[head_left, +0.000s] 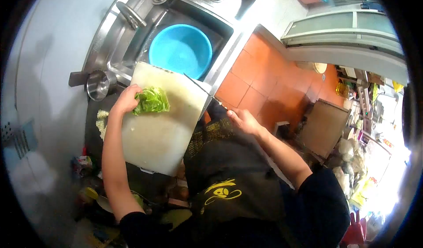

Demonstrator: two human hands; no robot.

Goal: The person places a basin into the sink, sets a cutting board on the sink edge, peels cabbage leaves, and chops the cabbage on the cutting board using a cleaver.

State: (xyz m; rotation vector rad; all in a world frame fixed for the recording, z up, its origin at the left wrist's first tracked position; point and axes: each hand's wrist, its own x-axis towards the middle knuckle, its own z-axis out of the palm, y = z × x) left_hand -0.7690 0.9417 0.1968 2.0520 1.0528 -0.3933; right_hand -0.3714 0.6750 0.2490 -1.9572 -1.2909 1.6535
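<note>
A bunch of green leafy vegetable [153, 101] lies on the white cutting board [152, 138], towards its upper left part. My left hand [127, 99] is closed on the stem end of the leaves, with some fingertips hidden by them. My right hand [243, 120] grips the handle of a knife [200, 87], off the right side of the board. The thin blade points up and left, over the board's upper right corner and apart from the leaves.
Above the board, a blue basin [180, 49] stands in the steel sink [136, 43] under a faucet [131, 15]. A metal pot [101, 85] is left of the board, with pale vegetable pieces [101, 122] below it. Orange floor tiles [260, 85] extend to the right.
</note>
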